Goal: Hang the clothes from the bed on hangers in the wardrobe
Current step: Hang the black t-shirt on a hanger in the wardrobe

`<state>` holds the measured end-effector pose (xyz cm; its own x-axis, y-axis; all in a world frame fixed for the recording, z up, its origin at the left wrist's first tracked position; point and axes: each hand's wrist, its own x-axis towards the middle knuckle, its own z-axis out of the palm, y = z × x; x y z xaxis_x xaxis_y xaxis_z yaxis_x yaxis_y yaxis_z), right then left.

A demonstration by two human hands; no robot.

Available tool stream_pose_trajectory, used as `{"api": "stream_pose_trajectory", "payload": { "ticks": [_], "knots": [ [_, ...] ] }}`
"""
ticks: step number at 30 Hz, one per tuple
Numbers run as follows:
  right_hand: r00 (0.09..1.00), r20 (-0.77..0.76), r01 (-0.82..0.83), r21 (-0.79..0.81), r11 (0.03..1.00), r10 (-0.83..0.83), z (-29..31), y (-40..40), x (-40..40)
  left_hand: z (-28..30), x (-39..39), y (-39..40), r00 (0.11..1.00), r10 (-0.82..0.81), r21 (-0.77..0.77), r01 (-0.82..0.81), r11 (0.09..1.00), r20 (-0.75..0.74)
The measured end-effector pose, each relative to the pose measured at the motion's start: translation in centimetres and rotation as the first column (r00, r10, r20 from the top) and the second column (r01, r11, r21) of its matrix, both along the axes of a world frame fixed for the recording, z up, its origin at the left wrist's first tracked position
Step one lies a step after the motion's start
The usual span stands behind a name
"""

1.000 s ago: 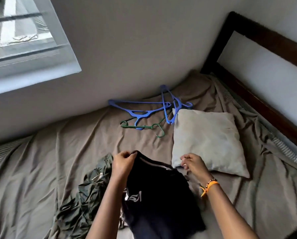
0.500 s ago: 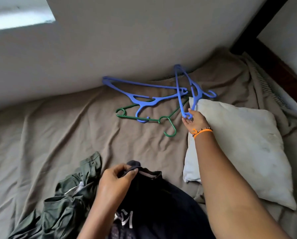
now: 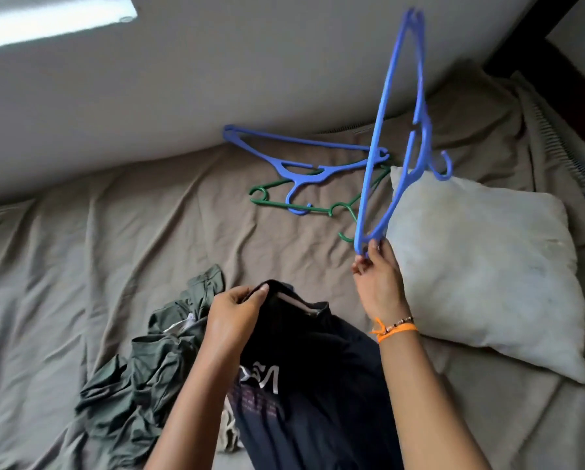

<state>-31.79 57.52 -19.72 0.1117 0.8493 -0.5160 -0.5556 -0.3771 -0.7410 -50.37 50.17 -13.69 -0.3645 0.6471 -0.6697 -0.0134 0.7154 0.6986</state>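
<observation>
My left hand grips the collar of a dark navy shirt with a white print, which lies low in the middle of the bed. My right hand pinches one end of a blue hanger and holds it lifted, standing almost on end above the bed. A second blue hanger and a green hanger lie flat on the sheet near the wall. A crumpled olive-green garment lies to the left of the navy shirt.
A pale pillow sits on the right of the brown sheet, right beside my right hand. A grey wall runs along the far side of the bed. The dark wooden headboard stands at the top right.
My right hand left the shirt, reached to the hangers by the pillow, took hold of a blue one and lifted it off the bed. My left hand kept hold of the collar.
</observation>
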Motion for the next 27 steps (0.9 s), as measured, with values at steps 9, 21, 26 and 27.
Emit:
{"api": "stream_pose_trajectory", "payload": {
  "ticks": [9, 21, 26, 27],
  "knots": [
    [0.808, 0.003, -0.587, 0.092, 0.804, 0.590, 2.1, -10.0, -5.3, 4.8, -0.8, -2.9, 0.990, -0.129, 0.098, 0.123, 0.988, 0.050],
    [0.565, 0.514, -0.788, 0.106, 0.606, 0.645, 12.1, -18.1, -5.2, 14.0, -0.3, -12.6, 0.974, -0.226, 0.302, 0.211, 0.930, 0.013],
    [0.763, 0.567, -0.473, 0.162, 0.866, 0.311, 15.0, -23.5, -6.5, 18.8, -0.3, -16.5, 0.960, -0.274, 0.355, 0.236, 0.905, 0.062],
    [0.767, 0.581, -0.429, 0.147, 0.891, 0.273, 15.1, -24.2, -6.3, 19.9, -0.6, -17.1, 0.956, -0.292, 0.373, 0.258, 0.891, 0.035]
  ]
}}
